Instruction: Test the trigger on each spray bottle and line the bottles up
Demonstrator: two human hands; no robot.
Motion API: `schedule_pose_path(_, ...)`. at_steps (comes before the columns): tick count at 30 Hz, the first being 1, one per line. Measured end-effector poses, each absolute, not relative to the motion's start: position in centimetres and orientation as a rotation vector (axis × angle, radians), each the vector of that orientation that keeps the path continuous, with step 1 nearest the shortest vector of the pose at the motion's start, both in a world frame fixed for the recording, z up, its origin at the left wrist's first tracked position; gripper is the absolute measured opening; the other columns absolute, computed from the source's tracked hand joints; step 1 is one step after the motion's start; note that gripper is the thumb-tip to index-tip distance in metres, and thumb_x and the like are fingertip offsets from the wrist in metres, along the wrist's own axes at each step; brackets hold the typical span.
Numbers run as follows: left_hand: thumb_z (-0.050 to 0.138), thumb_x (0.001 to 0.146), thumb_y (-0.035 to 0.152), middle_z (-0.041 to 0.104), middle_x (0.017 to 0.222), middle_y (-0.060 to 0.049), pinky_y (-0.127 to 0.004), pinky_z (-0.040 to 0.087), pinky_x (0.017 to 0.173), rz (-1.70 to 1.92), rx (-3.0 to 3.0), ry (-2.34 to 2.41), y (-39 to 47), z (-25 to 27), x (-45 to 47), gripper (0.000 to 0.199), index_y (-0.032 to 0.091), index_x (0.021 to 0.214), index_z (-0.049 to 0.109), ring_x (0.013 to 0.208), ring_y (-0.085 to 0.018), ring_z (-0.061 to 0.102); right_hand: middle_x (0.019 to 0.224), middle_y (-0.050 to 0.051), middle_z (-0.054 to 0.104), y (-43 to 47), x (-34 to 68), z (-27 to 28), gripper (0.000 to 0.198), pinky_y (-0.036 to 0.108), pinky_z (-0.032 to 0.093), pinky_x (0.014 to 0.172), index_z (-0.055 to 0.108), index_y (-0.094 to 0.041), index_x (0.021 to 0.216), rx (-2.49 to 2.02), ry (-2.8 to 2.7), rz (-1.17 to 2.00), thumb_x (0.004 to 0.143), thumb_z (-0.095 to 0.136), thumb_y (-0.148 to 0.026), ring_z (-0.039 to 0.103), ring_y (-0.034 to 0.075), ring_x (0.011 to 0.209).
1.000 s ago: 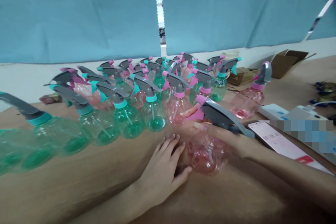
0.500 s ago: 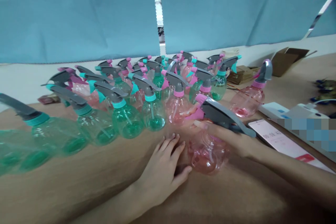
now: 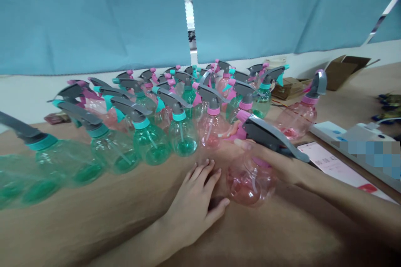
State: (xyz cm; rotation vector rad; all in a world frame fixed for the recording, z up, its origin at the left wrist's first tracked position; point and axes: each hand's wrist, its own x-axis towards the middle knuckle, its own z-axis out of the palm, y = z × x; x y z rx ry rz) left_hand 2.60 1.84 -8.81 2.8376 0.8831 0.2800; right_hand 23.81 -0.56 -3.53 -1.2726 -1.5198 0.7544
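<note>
In the head view, the right hand (image 3: 275,162) is wrapping its grip around the neck of a pink spray bottle (image 3: 250,177), just under the grey trigger head (image 3: 269,137), and the bottle is standing on the brown desk (image 3: 94,217) in front of the person. The left hand (image 3: 194,204) is lying flat and released on the desk just beside the bottle's base, grasping nothing. Behind them, a crowd of green and pink spray bottles (image 3: 150,142) is standing in rows, and a phone (image 3: 332,167) is lying to the right.

I am facing blue curtains (image 3: 94,12) parted by a bright gap (image 3: 187,4), sitting at a brown table (image 3: 94,217).
</note>
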Motion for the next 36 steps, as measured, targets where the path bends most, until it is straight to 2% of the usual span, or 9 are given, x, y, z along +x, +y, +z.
schedule_pose_path(4, 0.055, 0.090, 0.041, 0.041, 0.144, -0.016, -0.052, 0.033, 0.105, 0.291, 2.833, 0.861, 1.9, -8.8, 2.5, 0.051, 0.014, 0.132, 0.048, 0.132, -0.033, 0.037, 0.065, -0.001, 0.058, -0.6, 24.2, -3.7, 0.024, 0.030, 0.047, 0.058, 0.061, -0.026, 0.078, -1.274, -1.547, 0.674, 0.084, 0.057, -0.049, 0.056, 0.019, 0.065)
schedule_pose_path(12, 0.057, 0.089, 0.041, 0.041, 0.144, -0.016, -0.052, 0.031, 0.107, 0.281, 2.818, 0.848, 1.8, -8.7, 2.4, 0.053, 0.012, 0.132, 0.048, 0.133, -0.033, 0.035, 0.058, -0.002, 0.049, -0.5, 24.7, -3.3, 0.031, 0.028, 0.040, 0.053, 0.057, -0.024, 0.069, -1.324, -1.546, 0.586, 0.083, 0.057, -0.052, 0.049, 0.015, 0.057)
schedule_pose_path(25, 0.055, 0.090, 0.042, 0.041, 0.144, -0.015, -0.051, 0.032, 0.106, 0.259, 2.848, 0.861, 1.8, -8.6, 2.6, 0.053, 0.013, 0.134, 0.047, 0.132, -0.031, 0.035, 0.072, -0.001, 0.062, 0.1, 25.5, -5.1, 0.020, 0.033, 0.047, 0.069, 0.062, -0.027, 0.080, -1.302, -1.493, 0.597, 0.084, 0.058, -0.046, 0.059, 0.021, 0.077)
schedule_pose_path(32, 0.056, 0.090, 0.041, 0.041, 0.144, -0.015, -0.051, 0.033, 0.106, 0.288, 2.830, 0.850, 1.8, -8.5, 2.5, 0.051, 0.014, 0.132, 0.048, 0.133, -0.031, 0.035, 0.078, 0.001, 0.066, 0.0, 25.9, -4.1, 0.015, 0.036, 0.049, 0.069, 0.065, -0.028, 0.084, -1.297, -1.456, 0.611, 0.082, 0.063, -0.042, 0.062, 0.026, 0.086)
schedule_pose_path(36, 0.057, 0.090, 0.041, 0.041, 0.144, -0.015, -0.051, 0.031, 0.106, 0.280, 2.819, 0.854, 1.8, -8.6, 2.6, 0.052, 0.014, 0.133, 0.047, 0.133, -0.031, 0.035, 0.074, 0.001, 0.066, 0.5, 25.8, -4.7, 0.017, 0.037, 0.050, 0.072, 0.064, -0.027, 0.079, -1.294, -1.433, 0.649, 0.081, 0.062, -0.043, 0.063, 0.025, 0.085)
